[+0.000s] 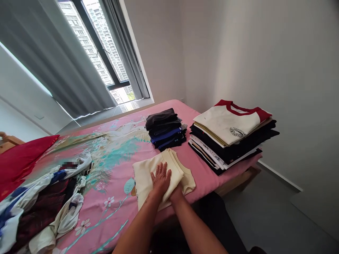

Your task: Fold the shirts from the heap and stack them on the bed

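Observation:
A cream T-shirt (148,173), partly folded, lies near the front edge of the bed. My left hand (160,179) rests flat on top of it, fingers stretched out. Tucked beneath a folded layer of the shirt is my right hand (176,193); its fingers are hidden by the fabric. The shirt's collar and one short sleeve (189,180) stick out on the right side. Dark print shows along its left edge.
Folded dark and blue clothes (165,130) are stacked behind the shirt. To the right stands a taller pile of folded shirts, topped by a white one with red sleeves (219,121). Loose clothes (47,201) lie at left on the pink flowered bedsheet (116,183), beside red fabric (23,158).

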### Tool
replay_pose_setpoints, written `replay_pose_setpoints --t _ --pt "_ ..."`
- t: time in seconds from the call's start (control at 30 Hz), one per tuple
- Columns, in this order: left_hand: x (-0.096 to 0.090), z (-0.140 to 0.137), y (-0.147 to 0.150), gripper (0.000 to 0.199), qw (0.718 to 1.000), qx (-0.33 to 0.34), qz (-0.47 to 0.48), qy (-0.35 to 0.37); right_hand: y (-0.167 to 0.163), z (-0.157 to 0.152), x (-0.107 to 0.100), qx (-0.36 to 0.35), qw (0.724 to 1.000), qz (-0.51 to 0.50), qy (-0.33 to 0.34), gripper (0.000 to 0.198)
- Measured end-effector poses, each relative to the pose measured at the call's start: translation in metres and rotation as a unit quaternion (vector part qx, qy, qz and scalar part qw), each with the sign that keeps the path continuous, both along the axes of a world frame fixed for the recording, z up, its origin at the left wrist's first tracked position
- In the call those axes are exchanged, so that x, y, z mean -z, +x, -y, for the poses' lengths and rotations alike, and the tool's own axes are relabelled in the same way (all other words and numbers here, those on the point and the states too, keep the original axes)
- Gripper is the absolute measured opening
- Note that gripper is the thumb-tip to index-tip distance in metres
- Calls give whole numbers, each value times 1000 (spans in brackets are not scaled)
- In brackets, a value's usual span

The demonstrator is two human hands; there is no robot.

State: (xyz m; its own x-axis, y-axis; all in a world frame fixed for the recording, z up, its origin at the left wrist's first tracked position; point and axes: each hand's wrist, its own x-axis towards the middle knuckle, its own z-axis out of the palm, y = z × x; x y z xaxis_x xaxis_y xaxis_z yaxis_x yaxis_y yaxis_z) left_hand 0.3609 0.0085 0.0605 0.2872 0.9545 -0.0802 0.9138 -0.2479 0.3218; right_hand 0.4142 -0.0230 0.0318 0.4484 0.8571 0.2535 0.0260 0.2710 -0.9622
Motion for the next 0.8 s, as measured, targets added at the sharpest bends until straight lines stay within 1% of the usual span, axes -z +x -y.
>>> replay_pose_setpoints --t 0.07,0.13,0.17,0.23,0.27,0.33,0.4,0.47,0.53,0.6,0.7,0.77,0.8 --pt "1 2 -3 57 1000 8 1 -4 20 16 2 -57 998 -39 -3 74" --pt "2 4 -3 58 1000 14 -3 -6 46 33 3 -99 990 -96 -23 71" --pt "3 5 -3 59 1000 16 -6 -5 60 42 1 -98 988 -117 -40 69" --pt "3 7 0 61 1000 16 -11 -4 82 56 -7 -66 988 -121 -71 64" --pt "2 8 1 62 1000 17 -11 -4 90 61 -13 -54 990 -106 -80 61" --pt "-3 12 0 64 1000 23 -5 -8 96 64 -29 -59 994 -48 -84 57" --pt "-11 19 -8 66 999 42 0 2 92 59 -45 -90 993 33 -73 53" --pt "-18 30 -24 65 997 71 -3 38 81 46 -54 -116 983 134 -50 48" --pt "-19 44 -45 62 992 93 -13 79 70 28 -52 -131 961 243 -34 44" --pt "-14 58 -65 63 991 97 -23 91 60 7 -40 -146 925 348 -44 43" --pt "1 75 -85 66 993 93 -24 62 51 -20 -15 -171 861 464 -122 48" --pt "10 79 -89 68 995 92 -11 49 49 -30 -3 -178 823 511 -173 53" --pt "13 80 -89 68 995 91 -3 48 48 -33 1 -177 809 528 -192 54"
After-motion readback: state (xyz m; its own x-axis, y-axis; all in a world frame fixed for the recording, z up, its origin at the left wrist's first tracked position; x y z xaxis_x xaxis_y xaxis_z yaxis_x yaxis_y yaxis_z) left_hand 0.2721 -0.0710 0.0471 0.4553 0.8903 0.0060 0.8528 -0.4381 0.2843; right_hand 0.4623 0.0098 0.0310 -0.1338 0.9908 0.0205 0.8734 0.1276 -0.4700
